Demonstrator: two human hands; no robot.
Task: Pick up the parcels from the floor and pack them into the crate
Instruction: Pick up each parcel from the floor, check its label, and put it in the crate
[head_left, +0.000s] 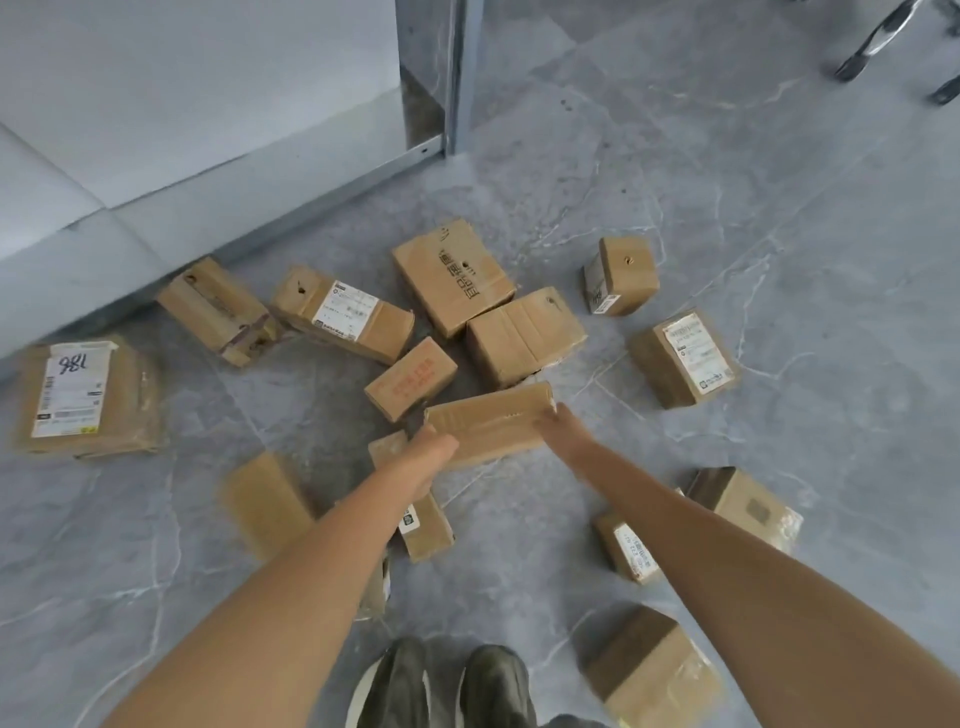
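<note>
parcels (452, 275): 14 clear, all brown cardboard
possible 15th: 1 sliver under the left forearm, can't confirm
on floor: 13
held parcel (491, 423): 1, gripped between both hands
white-label parcels (696, 356): 6 with a label showing
black-print parcel: 1, the big one at centre back
red-print parcel (410, 379): 1
blurred parcels: 2 near the bottom, faces unreadable
hands: 2, left hand (431, 452) and right hand (558, 423)
shoes (441, 686): 2, bottom edge
chair feet (852, 67): 2 in view, top right
metal post (457, 78): 1
</note>
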